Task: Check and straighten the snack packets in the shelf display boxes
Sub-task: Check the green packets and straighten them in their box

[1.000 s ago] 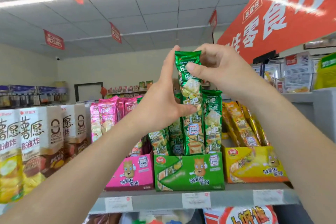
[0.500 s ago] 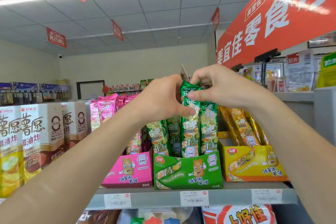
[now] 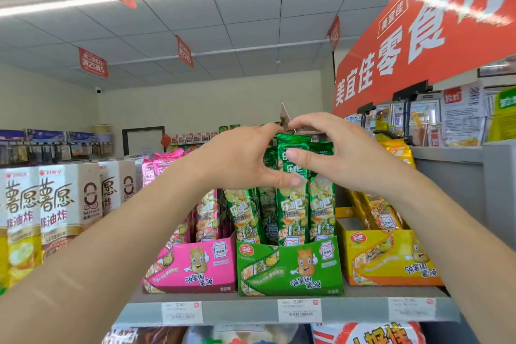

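Far over at nine o'clock stand tall white and brown cartons [image 3: 58, 204], side by side on the same shelf [image 3: 237, 313]. Next comes the pink display box [image 3: 195, 265], with pink packets [image 3: 160, 165] rising out of it behind the person's left forearm.

The left hand [image 3: 243, 159] reaches in from eight o'clock. Its fingers are curled over the top of a green packet [image 3: 291, 209], and its thumb lies across the packet's front. That packet stands upright in the green display box [image 3: 290, 268], at the front and about the middle, its lower end down inside the box. Other green packets [image 3: 245, 215] sit beside it, the ones toward nine o'clock leaning.

The right hand [image 3: 340, 153] comes in from four o'clock and pinches the same packet's top, thumb pressed on the front, fingers over the upper edge. The two hands nearly meet above it.

At three o'clock of the green box, touching it, is the yellow display box [image 3: 391, 257] with its yellow packets [image 3: 382, 212] tilted back. White price tags [image 3: 299, 310] line the shelf's front edge. A red banner [image 3: 418, 36] hangs at one o'clock.
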Demonstrator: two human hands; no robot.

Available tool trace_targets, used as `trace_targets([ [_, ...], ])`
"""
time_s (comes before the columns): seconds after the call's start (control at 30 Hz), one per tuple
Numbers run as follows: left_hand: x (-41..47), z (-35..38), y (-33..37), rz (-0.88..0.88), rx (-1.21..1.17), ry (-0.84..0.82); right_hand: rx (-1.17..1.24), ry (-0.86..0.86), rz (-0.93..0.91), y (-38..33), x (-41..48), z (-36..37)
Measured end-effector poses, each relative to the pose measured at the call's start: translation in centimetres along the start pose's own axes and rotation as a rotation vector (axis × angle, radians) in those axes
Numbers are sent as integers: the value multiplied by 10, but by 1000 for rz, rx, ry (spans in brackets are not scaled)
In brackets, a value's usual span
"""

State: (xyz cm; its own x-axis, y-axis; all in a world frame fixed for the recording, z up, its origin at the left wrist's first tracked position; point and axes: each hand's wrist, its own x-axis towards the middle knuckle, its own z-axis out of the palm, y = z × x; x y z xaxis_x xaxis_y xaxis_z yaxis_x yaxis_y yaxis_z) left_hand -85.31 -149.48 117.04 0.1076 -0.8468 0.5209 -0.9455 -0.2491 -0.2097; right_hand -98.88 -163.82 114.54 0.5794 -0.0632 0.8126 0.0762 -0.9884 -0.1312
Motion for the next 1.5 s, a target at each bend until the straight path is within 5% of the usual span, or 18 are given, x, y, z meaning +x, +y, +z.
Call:
trace_targets([
  [0.2, 4, 6, -2, 18, -94, -37, -162, -275, 57, -8, 19, 3],
  [0.4, 6, -15, -24, -60, -450, -75, -223, -332, 101, 1, 22, 2],
  [0.5, 23, -14, -19, -135, -218, 16, -356, -347, 144, -1, 20, 9],
  [0.67, 44, 6, -11, -188, 223, -220, -331, -237, 115, -2, 13, 19],
  [1.03, 47, 5, -17, -233, 240, -126, -154, -286, 184, 12, 21, 2],
  [1.2, 43, -10, -17, -325, 19, 208, -145, -279, 197, 12, 18, 3],
  [1.4, 18, -35, -7, -266, -117, 1082, -56, -192, 139, 1, 8, 8],
  [1.5, 0, -45, -8, -218, -192, 1332, -69, -103, 108, 2, 4, 15],
])
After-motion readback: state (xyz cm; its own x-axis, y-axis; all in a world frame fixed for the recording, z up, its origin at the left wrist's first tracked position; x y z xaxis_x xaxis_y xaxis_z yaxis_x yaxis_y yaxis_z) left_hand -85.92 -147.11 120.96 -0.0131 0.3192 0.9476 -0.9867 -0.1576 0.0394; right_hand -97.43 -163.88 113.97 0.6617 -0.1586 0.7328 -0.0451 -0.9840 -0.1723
